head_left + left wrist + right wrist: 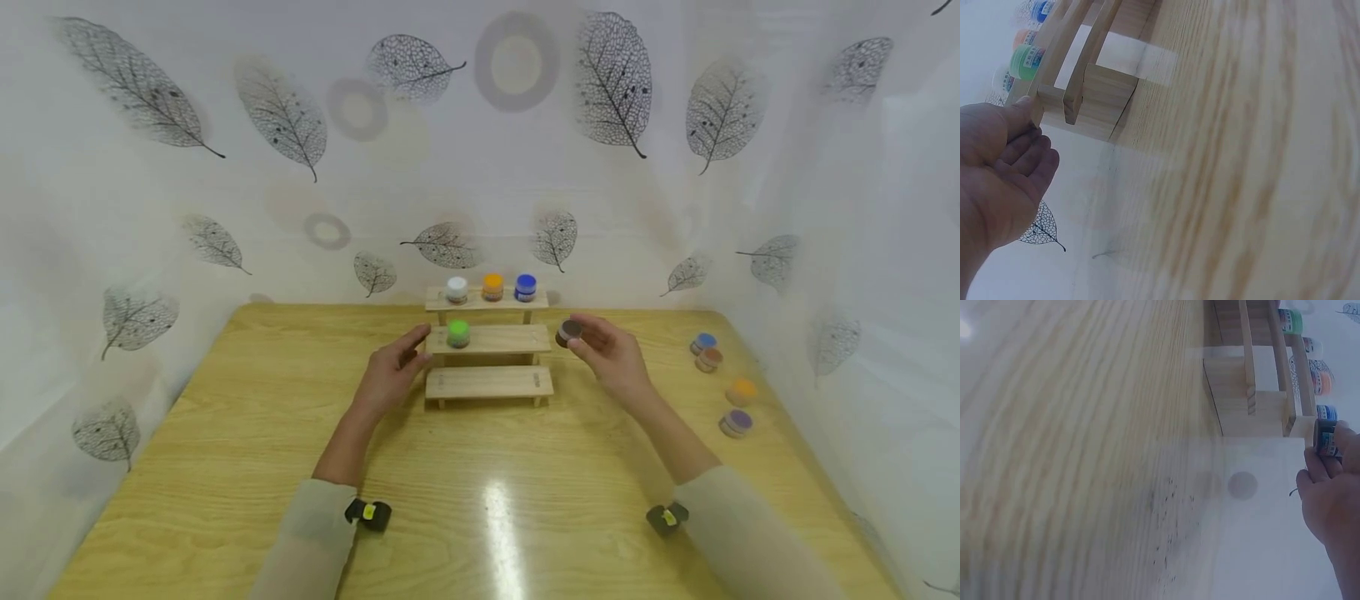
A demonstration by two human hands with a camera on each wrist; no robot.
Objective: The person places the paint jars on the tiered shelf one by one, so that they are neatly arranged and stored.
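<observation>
A three-step wooden rack (489,381) stands at the back middle of the table. My left hand (388,372) holds the left end of its middle step, thumb and index finger at the step's edges in the head view. On that step, near its left end, sits a green-lidded paint jar (458,334). My right hand (613,358) pinches a dark-lidded paint jar (569,333) between thumb and fingers, just off the right end of the middle step. Along the top step stand white (457,290), orange (492,287) and blue (526,288) paint jars.
On the table's right side lie more small jars: a blue one (703,343), a brown one (708,360), an orange one (741,392) and a purple one (736,422). A leaf-patterned white sheet (465,183) hangs close behind the rack and around the table's sides.
</observation>
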